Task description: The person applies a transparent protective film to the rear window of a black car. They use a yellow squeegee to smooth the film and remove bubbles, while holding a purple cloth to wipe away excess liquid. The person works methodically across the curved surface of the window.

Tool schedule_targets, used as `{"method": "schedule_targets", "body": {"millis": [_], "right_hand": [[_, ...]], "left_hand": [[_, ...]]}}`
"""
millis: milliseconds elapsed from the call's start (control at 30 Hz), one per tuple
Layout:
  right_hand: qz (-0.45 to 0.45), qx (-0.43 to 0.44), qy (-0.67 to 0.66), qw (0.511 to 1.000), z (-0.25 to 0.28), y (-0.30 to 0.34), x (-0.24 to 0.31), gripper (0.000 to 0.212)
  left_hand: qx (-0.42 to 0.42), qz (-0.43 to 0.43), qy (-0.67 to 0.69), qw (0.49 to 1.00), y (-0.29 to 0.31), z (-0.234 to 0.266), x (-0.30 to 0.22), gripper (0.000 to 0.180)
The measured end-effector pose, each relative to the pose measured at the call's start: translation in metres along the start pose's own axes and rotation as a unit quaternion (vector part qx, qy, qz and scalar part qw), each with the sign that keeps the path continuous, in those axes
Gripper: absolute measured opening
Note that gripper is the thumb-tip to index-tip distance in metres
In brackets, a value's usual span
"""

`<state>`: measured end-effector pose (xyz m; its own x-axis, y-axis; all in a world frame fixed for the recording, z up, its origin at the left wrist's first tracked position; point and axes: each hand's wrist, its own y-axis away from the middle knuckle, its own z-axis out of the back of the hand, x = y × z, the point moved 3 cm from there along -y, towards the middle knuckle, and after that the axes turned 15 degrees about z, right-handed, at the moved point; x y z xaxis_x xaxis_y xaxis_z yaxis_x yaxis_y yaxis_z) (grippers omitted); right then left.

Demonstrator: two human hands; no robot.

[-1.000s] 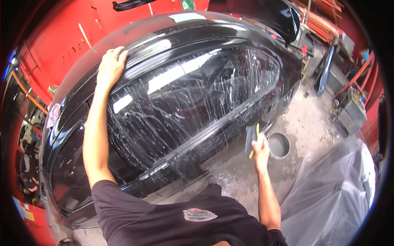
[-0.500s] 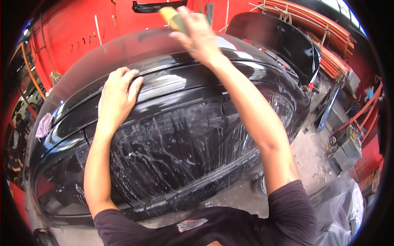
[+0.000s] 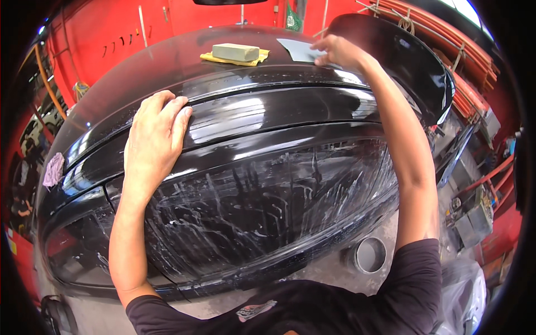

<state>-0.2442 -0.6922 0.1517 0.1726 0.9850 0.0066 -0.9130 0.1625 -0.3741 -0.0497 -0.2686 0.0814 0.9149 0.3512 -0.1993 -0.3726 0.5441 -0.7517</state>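
Observation:
My left hand [image 3: 155, 125] lies flat on the roof edge of a black car [image 3: 234, 195], fingers extended and nothing in its grip. Out over the roof, at the far right, my right hand [image 3: 341, 53] has its thumb and forefinger apart at the right edge of a thin grey sheet [image 3: 296, 49], which resembles sandpaper. Whether the fingertips touch the sheet is hard to make out. To the left of it, an olive-grey rectangular block [image 3: 235, 52] rests on a folded yellow cloth or sheet [image 3: 262, 57]. Whitish streaks and drips cover the car's side windows.
A crumpled pinkish cloth [image 3: 54, 170] sits on the car's left end. On the floor at the right stands a round bucket [image 3: 370, 254]. A raised black panel [image 3: 391, 61] rises behind the roof's right end. Long orange-wrapped pieces [image 3: 446, 39] are stacked beyond it.
The block and yellow piece, held in my right hand before, now lie on the roof. That hand has let go and moved right to the grey sheet. My left hand stays on the roof edge.

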Motion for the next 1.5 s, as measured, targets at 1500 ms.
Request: {"method": "schedule_targets", "body": {"millis": [1500], "right_hand": [[-0.053, -0.382, -0.475, 0.791, -0.066, 0.385, 0.113, 0.029]], "left_hand": [[0.083, 0.272, 0.521, 0.805, 0.158, -0.102, -0.325, 0.031]]}}
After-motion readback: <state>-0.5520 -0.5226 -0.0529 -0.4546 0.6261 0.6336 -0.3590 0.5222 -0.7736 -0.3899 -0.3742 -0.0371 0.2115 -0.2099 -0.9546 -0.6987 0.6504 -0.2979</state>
